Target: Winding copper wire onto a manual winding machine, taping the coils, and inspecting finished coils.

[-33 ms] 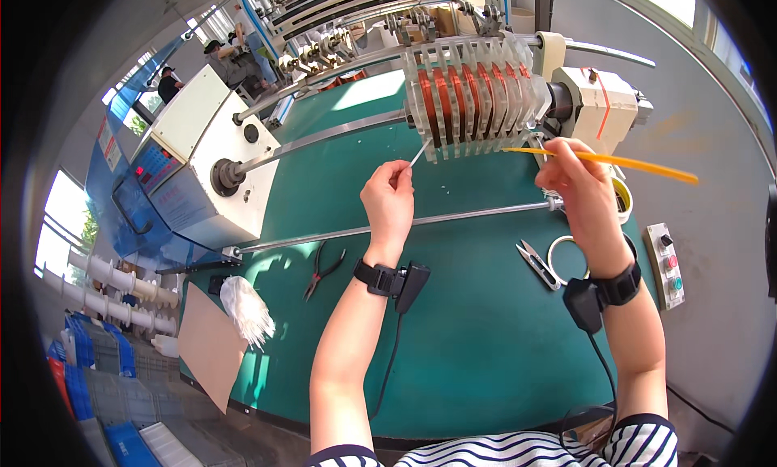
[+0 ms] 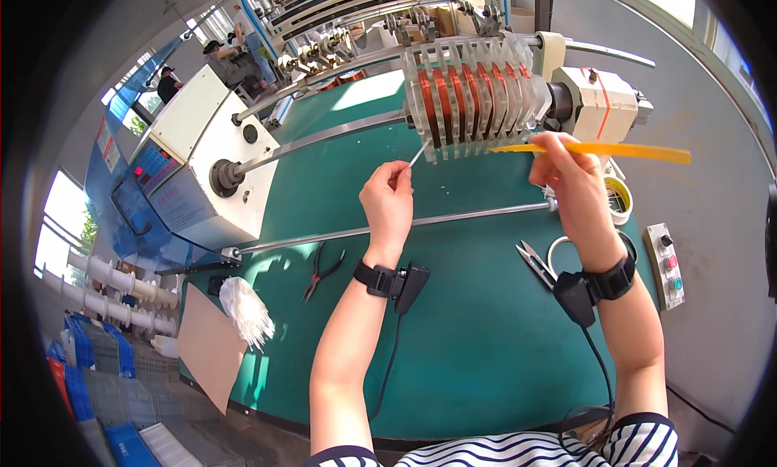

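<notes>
My left hand [image 2: 389, 198] pinches a thin white strip [image 2: 419, 154] whose far end reaches the clear multi-slot winding former [image 2: 469, 95] holding several copper wire coils. My right hand [image 2: 571, 176] grips a long yellow flat stick [image 2: 615, 151] that lies level, its left tip against the lower front of the former. The former sits on a horizontal shaft between a white machine head [image 2: 198, 155] on the left and a white motor block [image 2: 603, 103] on the right. Both wrists wear black bands with small black devices and cables.
On the green bench [image 2: 477, 337] lie red-handled pliers [image 2: 321, 271], small snips [image 2: 536, 262], a tape roll [image 2: 619, 198], a bundle of white ties [image 2: 245, 309] and a cardboard sheet [image 2: 212, 350]. A button box [image 2: 665, 265] sits at right. People stand far back left.
</notes>
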The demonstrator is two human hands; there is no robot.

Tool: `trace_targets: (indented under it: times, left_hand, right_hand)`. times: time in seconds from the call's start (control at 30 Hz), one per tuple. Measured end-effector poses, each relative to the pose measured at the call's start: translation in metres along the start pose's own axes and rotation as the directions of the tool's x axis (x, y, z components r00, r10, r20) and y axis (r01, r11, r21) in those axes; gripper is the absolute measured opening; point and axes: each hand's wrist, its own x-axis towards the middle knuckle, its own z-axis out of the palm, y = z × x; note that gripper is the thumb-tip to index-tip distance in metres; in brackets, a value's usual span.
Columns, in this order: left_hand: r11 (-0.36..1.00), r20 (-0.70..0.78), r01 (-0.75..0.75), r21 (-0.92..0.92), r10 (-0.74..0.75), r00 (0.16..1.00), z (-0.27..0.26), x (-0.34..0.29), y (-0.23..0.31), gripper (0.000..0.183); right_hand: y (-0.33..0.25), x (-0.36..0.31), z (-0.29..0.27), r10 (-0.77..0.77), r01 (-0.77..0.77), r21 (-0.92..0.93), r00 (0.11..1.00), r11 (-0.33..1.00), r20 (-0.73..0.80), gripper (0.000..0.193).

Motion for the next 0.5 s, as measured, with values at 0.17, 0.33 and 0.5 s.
trace_targets:
  times: [0.17,0.33,0.5]
  left_hand:
    - [0.998,-0.005,0.044,-0.051,-0.044,0.999,-0.002,0.0,0.004,0.009]
    - [0.996,0.0,0.03,-0.087,-0.03,1.0,0.002,0.001,0.007,0.009]
    - [0.992,0.038,0.056,-0.114,-0.052,0.998,0.004,-0.003,0.009,0.01]
  right_hand:
    - [0.013,0.033,0.046,-0.186,0.193,-0.193,0.981,0.962,0.057,0.023]
    - [0.017,0.037,0.049,-0.241,0.242,-0.136,0.97,0.961,0.022,0.022]
    - [0.018,0.037,0.05,-0.217,0.218,-0.046,0.976,0.975,0.012,0.022]
